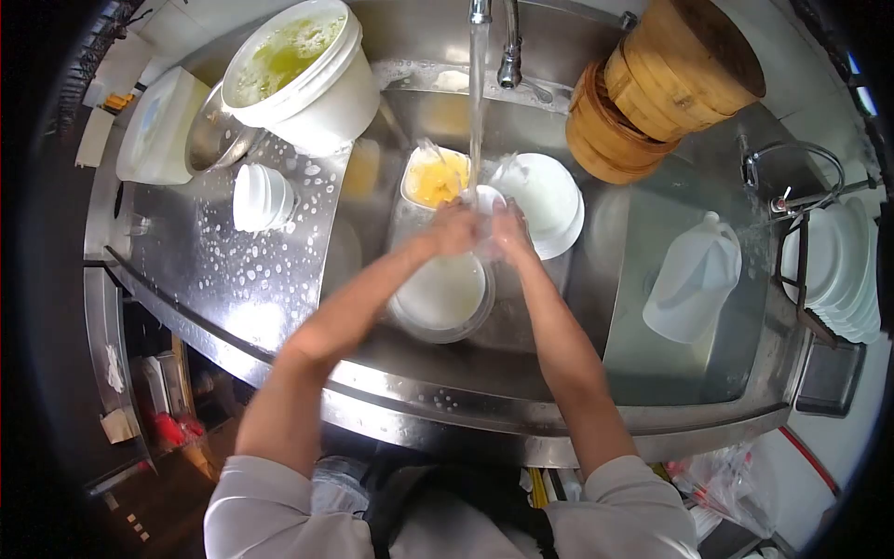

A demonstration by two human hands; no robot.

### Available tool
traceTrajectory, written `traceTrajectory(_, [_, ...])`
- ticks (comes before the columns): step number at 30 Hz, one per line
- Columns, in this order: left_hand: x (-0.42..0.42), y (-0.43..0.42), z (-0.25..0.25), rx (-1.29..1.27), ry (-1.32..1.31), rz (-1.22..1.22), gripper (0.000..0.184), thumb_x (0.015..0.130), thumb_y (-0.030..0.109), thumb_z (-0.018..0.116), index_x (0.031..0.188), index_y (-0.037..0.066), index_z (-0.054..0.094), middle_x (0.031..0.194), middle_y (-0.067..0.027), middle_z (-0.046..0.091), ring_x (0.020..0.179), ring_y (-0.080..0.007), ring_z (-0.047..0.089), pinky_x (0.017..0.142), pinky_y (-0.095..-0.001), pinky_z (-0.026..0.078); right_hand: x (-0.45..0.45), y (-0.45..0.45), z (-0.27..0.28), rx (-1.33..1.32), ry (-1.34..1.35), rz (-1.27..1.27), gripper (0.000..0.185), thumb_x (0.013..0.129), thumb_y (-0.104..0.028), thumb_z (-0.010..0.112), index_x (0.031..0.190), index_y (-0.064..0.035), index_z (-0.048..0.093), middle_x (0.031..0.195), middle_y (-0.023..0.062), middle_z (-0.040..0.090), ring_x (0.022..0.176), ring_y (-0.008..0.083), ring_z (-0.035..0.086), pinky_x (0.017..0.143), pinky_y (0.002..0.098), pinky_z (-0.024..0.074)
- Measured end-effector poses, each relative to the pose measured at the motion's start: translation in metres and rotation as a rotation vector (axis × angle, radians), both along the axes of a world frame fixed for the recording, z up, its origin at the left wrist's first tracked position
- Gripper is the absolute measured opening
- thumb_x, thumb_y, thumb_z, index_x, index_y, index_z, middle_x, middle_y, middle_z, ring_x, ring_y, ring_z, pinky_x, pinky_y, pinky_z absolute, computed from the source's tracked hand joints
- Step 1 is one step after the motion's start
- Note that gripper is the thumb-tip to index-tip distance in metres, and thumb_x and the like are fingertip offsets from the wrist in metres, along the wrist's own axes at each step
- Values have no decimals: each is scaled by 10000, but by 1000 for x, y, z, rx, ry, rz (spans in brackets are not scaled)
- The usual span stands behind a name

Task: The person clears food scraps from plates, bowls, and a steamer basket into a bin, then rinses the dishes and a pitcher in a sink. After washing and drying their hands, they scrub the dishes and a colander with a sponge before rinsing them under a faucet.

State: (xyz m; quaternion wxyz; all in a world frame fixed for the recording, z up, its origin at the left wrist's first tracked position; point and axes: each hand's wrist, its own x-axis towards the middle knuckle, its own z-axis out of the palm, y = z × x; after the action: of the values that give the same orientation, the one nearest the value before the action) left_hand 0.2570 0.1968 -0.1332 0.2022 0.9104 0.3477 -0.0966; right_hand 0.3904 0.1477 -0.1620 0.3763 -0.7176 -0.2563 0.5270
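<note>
Both my hands are under the stream from the faucet (479, 11), over the middle sink basin. Between them is a small white dish (484, 198), blurred by the water. My left hand (454, 226) holds its left side and my right hand (508, 230) its right side. Just left of the dish, a square white bowl (436, 178) holds something yellow. Stacked white plates (549, 200) lie to the right of my hands. Below my left hand stands a round container (442, 296) of cloudy liquid.
A white bucket (326, 98) of greenish liquid and stacked white cups (263, 197) stand left. Bamboo steamers (643, 102) are at the back right. A plastic jug (694, 279) lies in the water-filled right basin, beside a rack of plates (838, 265).
</note>
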Motion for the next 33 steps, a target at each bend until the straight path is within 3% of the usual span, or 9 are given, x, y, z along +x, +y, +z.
traceTrajectory(5, [4, 26, -3, 677, -162, 42, 395, 709, 168, 645, 1074, 46, 557, 1153, -140, 564, 1108, -305, 477, 900, -440, 419, -4, 1, -9, -36, 350, 94, 464, 848, -110, 425, 1303, -33, 372, 1144, 219, 513, 804, 367, 632, 477, 401, 569])
traceTrajectory(9, [30, 11, -31, -38, -815, 1451, 397, 638, 60, 630, 1026, 9, 557, 938, -182, 623, 890, -381, 594, 828, -415, 466, -27, 9, -33, 432, -21, -120, 557, 768, -23, 439, 1315, -60, 336, 1083, 201, 544, 761, 328, 652, 474, 367, 574])
traceTrajectory(13, [-5, 40, -58, 42, -364, 288, 461, 658, 122, 663, 1093, 49, 531, 865, -184, 649, 838, -374, 625, 753, -438, 486, 21, 1, -12, -39, 660, 248, 510, 767, -103, 491, 1266, -54, 397, 971, 164, 578, 699, 309, 646, 438, 384, 557])
traceTrajectory(18, [12, 28, -86, -275, -689, 1142, 443, 638, 128, 660, 1072, 126, 574, 805, -197, 644, 792, -385, 618, 726, -455, 489, -29, 4, -75, 249, 32, -267, 408, 777, -108, 478, 1172, -7, 492, 918, 162, 584, 646, 294, 624, 413, 378, 529])
traceTrajectory(21, [-6, 34, -39, 82, -507, 281, 464, 641, 107, 648, 1095, 135, 559, 850, -195, 651, 819, -373, 625, 736, -449, 489, 4, -2, -30, -58, 535, 37, 392, 769, -71, 491, 1154, 2, 492, 921, 147, 570, 597, 274, 590, 427, 364, 513])
traceTrajectory(23, [6, 19, -51, 89, -660, 787, 446, 644, 85, 615, 1087, 107, 568, 869, -202, 645, 840, -382, 615, 740, -458, 485, -1, 6, -106, 142, 259, 40, 394, 775, -61, 492, 1162, 12, 477, 893, 131, 550, 545, 239, 539, 442, 357, 529])
traceTrajectory(25, [10, 3, -60, 38, -772, 1051, 426, 651, 77, 603, 1076, 78, 576, 864, -214, 638, 846, -394, 607, 745, -461, 483, -22, 1, -7, 154, 90, -168, 384, 783, -72, 487, 1155, 21, 487, 864, 124, 543, 528, 222, 518, 456, 363, 545])
traceTrajectory(29, [3, 20, -32, -7, -655, 696, 425, 666, 58, 610, 1086, 42, 552, 910, -213, 637, 857, -402, 608, 751, -450, 476, 2, 9, 6, -68, 210, 77, 393, 784, -73, 466, 1156, 52, 484, 944, 178, 578, 673, 276, 613, 470, 403, 554])
traceTrajectory(33, [2, 17, -125, -219, -822, 1069, 439, 644, 46, 606, 1078, 48, 546, 919, -200, 631, 892, -406, 589, 767, -457, 472, -34, -3, -73, 208, 103, -285, 368, 804, -70, 472, 1163, 7, 486, 978, 147, 577, 728, 265, 603, 485, 406, 532])
